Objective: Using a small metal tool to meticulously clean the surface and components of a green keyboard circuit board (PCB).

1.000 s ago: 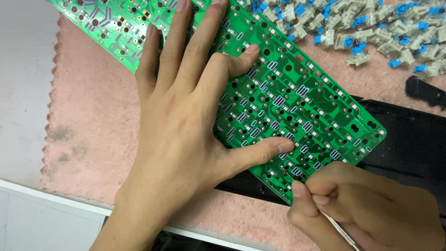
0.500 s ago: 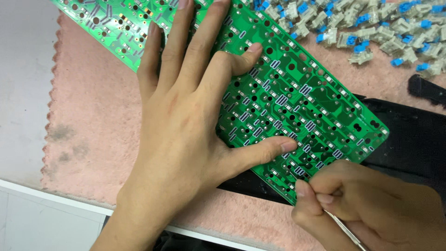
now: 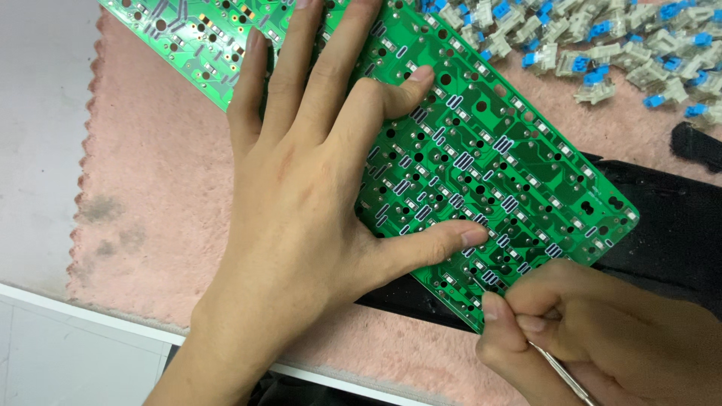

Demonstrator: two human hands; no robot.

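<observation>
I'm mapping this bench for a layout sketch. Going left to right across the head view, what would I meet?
Bare grey table surface → fluffy pink mat with scalloped edge → left hand pressed flat on the green printed circuit board → right hand holding a thin metal tool → black pad.

Glossy green circuit board (image 3: 481, 150) — fuzzy pink cloth mat (image 3: 162, 203) — thin shiny metal tool (image 3: 560, 372).
</observation>
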